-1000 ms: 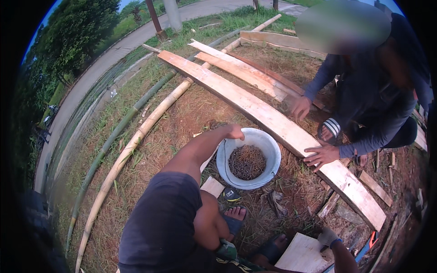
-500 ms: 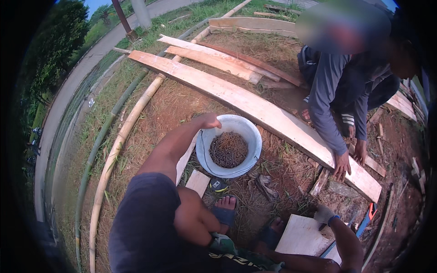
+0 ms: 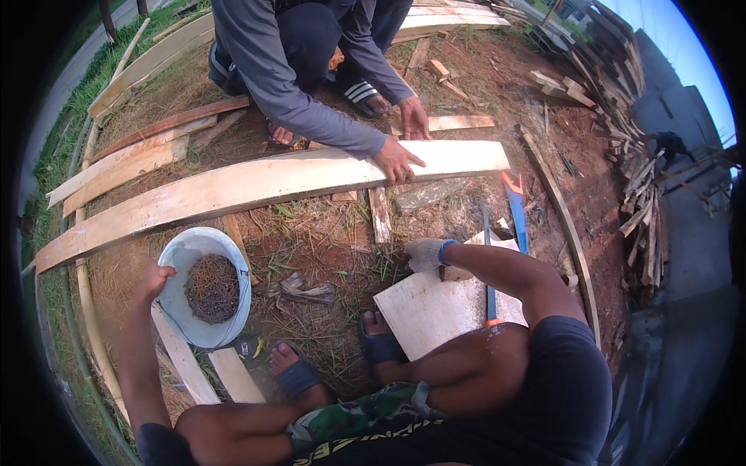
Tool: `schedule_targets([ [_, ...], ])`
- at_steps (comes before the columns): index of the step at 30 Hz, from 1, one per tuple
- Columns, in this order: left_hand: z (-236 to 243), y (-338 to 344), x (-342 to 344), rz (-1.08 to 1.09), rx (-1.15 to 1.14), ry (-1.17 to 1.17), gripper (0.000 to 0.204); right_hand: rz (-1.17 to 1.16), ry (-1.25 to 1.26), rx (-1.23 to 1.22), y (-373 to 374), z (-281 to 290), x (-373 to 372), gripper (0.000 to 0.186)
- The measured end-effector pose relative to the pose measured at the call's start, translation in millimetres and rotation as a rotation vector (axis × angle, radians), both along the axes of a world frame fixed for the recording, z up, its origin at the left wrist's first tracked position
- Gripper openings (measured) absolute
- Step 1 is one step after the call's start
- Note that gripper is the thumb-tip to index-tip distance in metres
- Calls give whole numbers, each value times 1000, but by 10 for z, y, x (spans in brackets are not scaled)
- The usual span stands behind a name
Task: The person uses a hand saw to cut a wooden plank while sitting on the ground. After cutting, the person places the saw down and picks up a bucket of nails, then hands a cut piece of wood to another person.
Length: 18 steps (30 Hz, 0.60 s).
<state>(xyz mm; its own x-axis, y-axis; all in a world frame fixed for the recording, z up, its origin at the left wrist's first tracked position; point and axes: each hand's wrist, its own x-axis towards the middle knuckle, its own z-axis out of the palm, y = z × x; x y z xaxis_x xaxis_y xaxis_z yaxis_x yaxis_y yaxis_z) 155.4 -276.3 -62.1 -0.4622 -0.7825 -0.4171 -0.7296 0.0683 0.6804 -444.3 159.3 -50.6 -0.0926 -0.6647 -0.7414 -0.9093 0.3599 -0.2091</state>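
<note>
My left hand (image 3: pixel 161 278) is closed on the near-left rim of a pale blue bucket (image 3: pixel 172 304), which is tilted and filled with many thin rusty nails (image 3: pixel 212 289). My right hand (image 3: pixel 426 255), in a light knit glove, is curled above a pale wooden board (image 3: pixel 416 311). A brown wooden piece (image 3: pixel 454 273) shows by its wrist; what the fingers hold is hidden. Near my right forearm lie a long narrow blade (image 3: pixel 490 299) with an orange end and a blue tool (image 3: pixel 517 221) with an orange end.
Across from me a co-worker's two hands (image 3: pixel 398 159) press on a long pale plank (image 3: pixel 272 177). Loose planks (image 3: pixel 140 159) lie at the left, bamboo poles (image 3: pixel 93 326) beyond the bucket. A heap of scrap timber (image 3: pixel 641 210) lies at the far right. My sandalled foot (image 3: pixel 299 377) is near the bucket.
My view has swung to the right, so the bucket and plank appear further left. My left hand stays on the bucket rim, and the bucket now looks more tilted. The gloved right hand remains over the board.
</note>
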Motion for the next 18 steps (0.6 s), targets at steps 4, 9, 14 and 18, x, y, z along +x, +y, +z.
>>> schedule_targets([
  [4,-11,-50,68,-16,-9,-24,50,12,-24,2,-5,-59,24,44],
  [9,75,-13,46,-1,-10,-40,49,3,-46,-29,-48,61,108,42],
  [14,27,-50,44,-4,-13,-44,49,-5,11,10,-53,50,77,42],
  [18,-44,-85,89,13,10,-24,50,-7,-8,-11,-38,26,50,44],
])
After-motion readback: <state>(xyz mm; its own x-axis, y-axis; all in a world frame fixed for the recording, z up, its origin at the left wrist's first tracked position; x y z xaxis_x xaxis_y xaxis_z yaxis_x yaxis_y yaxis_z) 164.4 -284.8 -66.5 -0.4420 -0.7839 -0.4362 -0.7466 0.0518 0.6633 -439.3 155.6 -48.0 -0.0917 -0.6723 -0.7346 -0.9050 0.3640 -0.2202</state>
